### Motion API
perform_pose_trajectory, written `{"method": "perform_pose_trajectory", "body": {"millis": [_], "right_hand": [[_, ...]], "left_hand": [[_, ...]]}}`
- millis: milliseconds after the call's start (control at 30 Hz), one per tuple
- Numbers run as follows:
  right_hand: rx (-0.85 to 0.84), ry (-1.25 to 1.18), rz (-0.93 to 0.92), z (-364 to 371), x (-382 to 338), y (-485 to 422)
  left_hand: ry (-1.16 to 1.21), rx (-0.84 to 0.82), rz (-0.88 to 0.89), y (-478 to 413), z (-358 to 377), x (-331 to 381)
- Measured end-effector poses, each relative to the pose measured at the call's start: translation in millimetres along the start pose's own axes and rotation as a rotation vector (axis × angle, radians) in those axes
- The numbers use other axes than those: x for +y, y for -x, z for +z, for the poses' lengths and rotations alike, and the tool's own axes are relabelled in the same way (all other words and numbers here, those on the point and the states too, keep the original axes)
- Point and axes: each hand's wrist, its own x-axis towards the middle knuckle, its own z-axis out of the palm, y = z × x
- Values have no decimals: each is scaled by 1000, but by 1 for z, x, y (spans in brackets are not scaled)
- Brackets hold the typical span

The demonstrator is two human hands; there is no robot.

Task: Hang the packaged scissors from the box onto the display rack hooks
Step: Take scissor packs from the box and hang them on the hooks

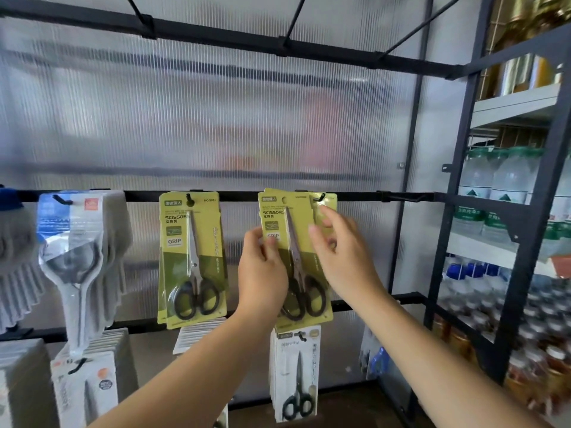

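1. A shop is being shown: identical packaged scissors [191, 261] are being hung in stacks from hooks [189, 197] on a black display rail [241, 196].
2. Other carded goods, such as white scissors packs [296, 366] and grey gloves [18, 257], are being offered on neighbouring hooks.
3. Bottled water [494, 177] and jars [553, 366] are being stocked in quantity on a metal shelf unit [528, 257] at the right.
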Motion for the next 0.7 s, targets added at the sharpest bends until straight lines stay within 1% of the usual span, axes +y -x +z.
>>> {"method": "perform_pose_trajectory", "body": {"millis": [100,233,333,400,500,600,700], "right_hand": [[-63,38,-2,1,-4,-3],[-12,-15,55,-5,-7,-6],[85,-30,46,-10,-4,-6],[118,-36,71,-12,1,-7],[102,0,115,-11,11,-10],[77,66,93,-5,16,-13],[62,115,63,3,18,-18]], "left_hand": [[52,-21,14,2,1,4],[152,-15,-11,3,3,7],[99,-4,-6,1,3,7],[37,27,11,-1,2,4],[-4,78,29,-4,-2,0],[-21,122,16,-7,-8,-3],[-35,116,17,-7,-13,-2]]}}
